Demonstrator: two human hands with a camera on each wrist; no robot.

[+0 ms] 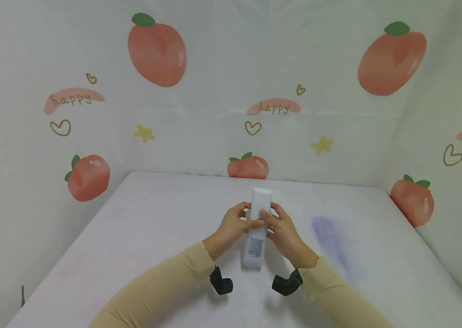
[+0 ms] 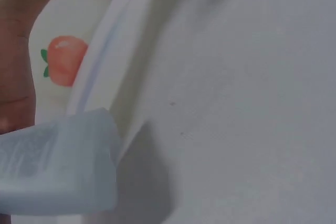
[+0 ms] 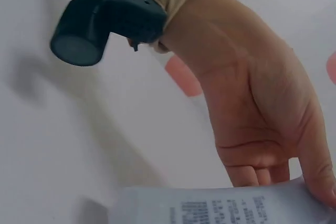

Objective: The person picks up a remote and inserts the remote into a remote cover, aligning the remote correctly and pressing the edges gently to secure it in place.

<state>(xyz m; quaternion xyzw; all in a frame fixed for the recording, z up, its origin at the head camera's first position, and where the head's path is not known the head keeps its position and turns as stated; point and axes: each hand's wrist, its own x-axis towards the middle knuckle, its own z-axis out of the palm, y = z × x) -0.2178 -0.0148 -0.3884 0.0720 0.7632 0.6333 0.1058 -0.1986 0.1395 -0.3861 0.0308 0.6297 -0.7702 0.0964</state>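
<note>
A white plastic bottle (image 1: 256, 246) with a printed label is held above the white table (image 1: 140, 228), cap end pointing away from me. My left hand (image 1: 244, 219) grips its upper part from the left, the thumb across the front. My right hand (image 1: 272, 222) grips the same part from the right, fingers curled round it. The hands almost touch over the bottle. In the left wrist view the bottle (image 2: 58, 174) fills the lower left corner, blurred. The right wrist view shows the bottle's label (image 3: 226, 209) at the bottom, under the left hand's palm (image 3: 252, 103).
Walls (image 1: 231, 68) printed with peaches and the word happy close in the table at the back, left and right. A faint blue smear (image 1: 331, 239) marks the table right of the hands. A black camera (image 1: 221, 282) sits on each wrist.
</note>
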